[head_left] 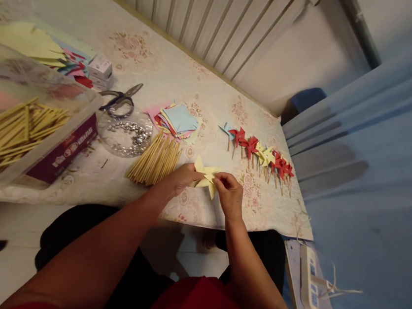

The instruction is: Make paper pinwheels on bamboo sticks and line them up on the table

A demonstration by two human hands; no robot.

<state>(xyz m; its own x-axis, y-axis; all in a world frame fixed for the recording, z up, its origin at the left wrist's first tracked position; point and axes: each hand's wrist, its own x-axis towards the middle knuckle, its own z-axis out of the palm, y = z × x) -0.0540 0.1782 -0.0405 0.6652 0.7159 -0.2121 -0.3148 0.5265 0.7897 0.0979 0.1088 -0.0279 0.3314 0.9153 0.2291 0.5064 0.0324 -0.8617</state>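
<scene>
A yellow paper pinwheel (208, 174), its blades folded toward the middle, is held up near the table's front edge. My left hand (184, 178) pinches it from the left, thumb laid toward the centre. From the right, my right hand (230, 192) has its thumb and forefinger closed at the pinwheel's middle; whether a pin is between them is too small to tell. Just left of my left hand lies a bundle of thin wooden sticks (155, 161). Behind it is a stack of coloured paper squares (178, 120), a blue one on top.
Finished pinwheels on sticks (265, 156) lie in a row at the right. A clear dish of metal pins (128, 138), scissors (121, 100), a plastic bin (79, 125) with sticks, and small white boxes (100, 67) stand left. A power strip (309, 280) sits lower right.
</scene>
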